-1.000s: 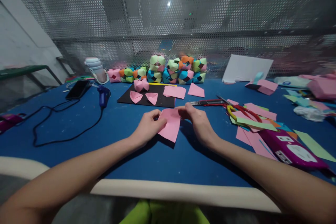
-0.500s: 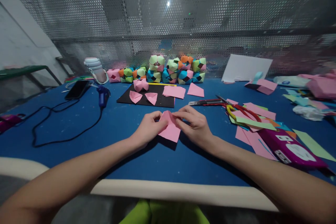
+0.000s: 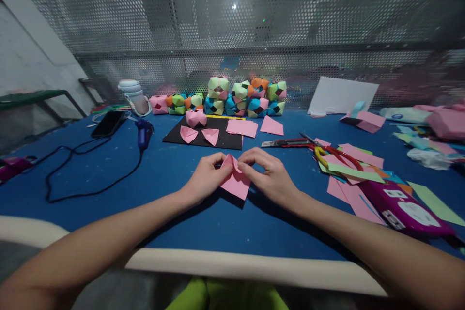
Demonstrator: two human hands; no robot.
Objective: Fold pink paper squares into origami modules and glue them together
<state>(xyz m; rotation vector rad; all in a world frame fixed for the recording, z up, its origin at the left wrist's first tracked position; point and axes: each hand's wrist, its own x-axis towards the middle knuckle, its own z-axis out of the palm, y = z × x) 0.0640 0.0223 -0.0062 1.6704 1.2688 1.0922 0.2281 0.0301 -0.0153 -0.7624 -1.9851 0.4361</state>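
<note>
Between my two hands is a square of pink paper point(image 3: 236, 185), held just above the blue table. My left hand point(image 3: 208, 174) pinches its left side, thumb on top. On the upper right corner, my right hand point(image 3: 267, 172) grips the paper between thumb and fingers, and that corner curls over toward me. Beyond the hands, two small folded pink pieces point(image 3: 189, 134) and a pink paper ball point(image 3: 196, 117) rest on a black board point(image 3: 227, 142). A stack of pink squares point(image 3: 241, 128) overlaps the board's right side, with one more pink sheet point(image 3: 272, 126) beside it.
Several colourful folded paper balls point(image 3: 236, 105) are stacked along the perforated metal screen. Scissors point(image 3: 321, 155), a red cutter point(image 3: 286, 143), paper scraps point(image 3: 358, 198) and a purple power strip point(image 3: 407, 208) lie on the right. A blue glue gun point(image 3: 144, 134), phone point(image 3: 108, 123) and bottle point(image 3: 133, 97) stand left.
The paper's upper right corner has been bent over toward me by my right fingers. My left hand keeps its pinch in nearly the same place.
</note>
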